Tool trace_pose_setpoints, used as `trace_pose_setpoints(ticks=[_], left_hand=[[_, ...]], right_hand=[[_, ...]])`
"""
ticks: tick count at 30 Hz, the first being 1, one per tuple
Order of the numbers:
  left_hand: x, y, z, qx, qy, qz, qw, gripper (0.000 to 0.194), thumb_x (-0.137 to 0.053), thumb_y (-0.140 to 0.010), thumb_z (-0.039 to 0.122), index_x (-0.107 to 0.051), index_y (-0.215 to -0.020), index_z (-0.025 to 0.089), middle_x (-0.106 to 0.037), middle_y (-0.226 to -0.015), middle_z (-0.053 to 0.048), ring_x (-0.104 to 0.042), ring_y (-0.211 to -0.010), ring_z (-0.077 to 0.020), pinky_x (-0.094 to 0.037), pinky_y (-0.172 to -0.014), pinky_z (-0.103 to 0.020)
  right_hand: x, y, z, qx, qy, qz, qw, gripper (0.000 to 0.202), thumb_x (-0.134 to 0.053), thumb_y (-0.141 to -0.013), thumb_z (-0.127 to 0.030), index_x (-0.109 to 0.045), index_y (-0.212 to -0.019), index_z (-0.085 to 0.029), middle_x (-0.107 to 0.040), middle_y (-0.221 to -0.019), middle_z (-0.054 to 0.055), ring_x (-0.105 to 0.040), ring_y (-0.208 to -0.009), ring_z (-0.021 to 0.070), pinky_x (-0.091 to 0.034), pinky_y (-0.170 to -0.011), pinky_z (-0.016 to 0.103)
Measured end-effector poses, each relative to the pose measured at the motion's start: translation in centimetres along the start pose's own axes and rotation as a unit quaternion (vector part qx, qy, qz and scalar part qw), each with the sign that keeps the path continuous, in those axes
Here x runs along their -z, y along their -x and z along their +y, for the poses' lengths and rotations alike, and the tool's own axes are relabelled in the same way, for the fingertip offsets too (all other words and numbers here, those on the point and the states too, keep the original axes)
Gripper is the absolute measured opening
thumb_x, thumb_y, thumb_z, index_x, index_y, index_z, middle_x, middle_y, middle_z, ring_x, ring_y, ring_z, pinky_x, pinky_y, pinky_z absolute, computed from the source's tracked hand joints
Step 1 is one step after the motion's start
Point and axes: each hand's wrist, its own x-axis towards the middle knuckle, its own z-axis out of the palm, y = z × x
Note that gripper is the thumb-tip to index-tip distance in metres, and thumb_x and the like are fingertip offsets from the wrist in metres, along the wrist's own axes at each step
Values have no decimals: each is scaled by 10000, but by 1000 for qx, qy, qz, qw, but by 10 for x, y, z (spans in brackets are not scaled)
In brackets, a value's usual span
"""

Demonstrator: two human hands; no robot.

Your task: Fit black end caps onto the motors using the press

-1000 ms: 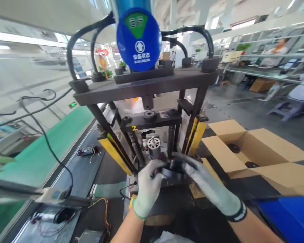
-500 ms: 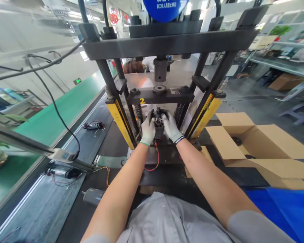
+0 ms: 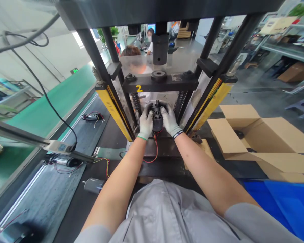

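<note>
Currently, both gloved hands are engaged at the centre of a four-column press. The left hand (image 3: 146,124) bears on the near-left side of a black end fitting (image 3: 156,108); its grip is closed down to the width of the part, thumb toward the operator and fingers curled around the far side. The right hand (image 3: 169,122) mirrors it from the right, its grip likewise closed on the same fitting. A short stub projects upward from the fitting between the two hands.

Directly below sits the dark cylindrical motor (image 3: 157,125), upright on the press base (image 3: 167,147), between the two coil springs (image 3: 136,102). Whether the fitting is fully seated on the motor cannot be told, as the fingers cover the joint. Red and yellow leads (image 3: 156,148) leave the motor at its lower front and curve left across the base.

Above the hands, the crossplate (image 3: 147,87) carries a yellow numeral 2 and a central ring (image 3: 158,75). The ram (image 3: 160,50) is positioned over the ring, apart from it. Yellow upright bars (image 3: 114,113) flank the columns.

To the left, a grey cylindrical motor (image 3: 93,185) lies on the black bench (image 3: 72,212); two wired motors (image 3: 63,160) lie on a grey belt (image 3: 49,197). To the right stands an open cardboard box (image 3: 268,136), near a blue sheet (image 3: 281,206).
</note>
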Motion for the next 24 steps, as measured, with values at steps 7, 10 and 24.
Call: trace_pose_setpoints(ticks=[7, 10, 24], left_hand=[[0, -1, 8, 4, 9, -22, 1000, 722, -512, -978, 729, -604, -1453, 194, -622, -1543, -153, -552, -1479, -276, -392, -1282, -421], [-1, -5, 13, 17, 14, -22, 1000, 695, -440, -1012, 717, -626, -1418, 185, -652, -1502, -150, -584, -1439, -269, -417, -1257, -407], [-8, -11, 10, 28, 19, -13, 999, 649, -467, -1014, 703, -647, -1372, 192, -685, -1442, -127, -613, -1391, -257, -441, -1235, -399]], right_hand=[[1, -1, 8, 8, -33, 10, 999, 526, -561, -981, -717, -649, -1201, -247, -709, -1294, 76, -637, -1265, 236, -447, -1194, 387], [0, -2, 8, 5, -28, 13, 1000, 535, -572, -971, -726, -656, -1190, -245, -717, -1273, 74, -643, -1249, 238, -458, -1183, 390], [-1, -1, 10, -42, -63, 44, 996, 645, -608, -906, -794, -677, -1214, -231, -716, -1335, 95, -645, -1280, 249, -480, -1177, 410]])
